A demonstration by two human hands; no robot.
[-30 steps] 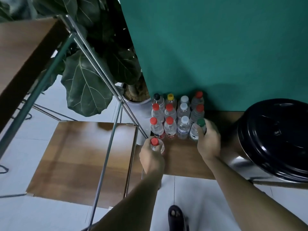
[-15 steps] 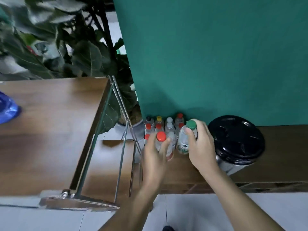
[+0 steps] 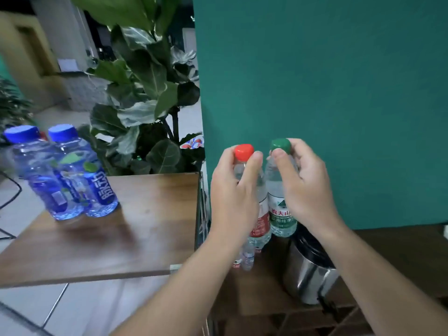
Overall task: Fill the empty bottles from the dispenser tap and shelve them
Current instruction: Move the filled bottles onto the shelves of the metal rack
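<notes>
— Now that both bottles have come up off the low wooden ledge [image 3: 400, 251], where do they stand?
— In the air before the green wall [image 3: 339, 93]: the left hand [image 3: 232, 197] grips the red-capped bottle [image 3: 261, 221], the right hand [image 3: 303, 190] pinches the green-capped bottle [image 3: 281, 214] at its cap.
— Meaning?
— Picking is done; filling at the steel dispenser [image 3: 308, 275] likely follows.
— Their look?
— Clear plastic, capped, seemingly empty, labels red and green.

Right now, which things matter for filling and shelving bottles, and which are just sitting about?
In the job: red-capped bottle in the left hand; green-capped bottle in the right hand; wooden shelf.
Just about: blue bottles; plant; steel bin.
</notes>
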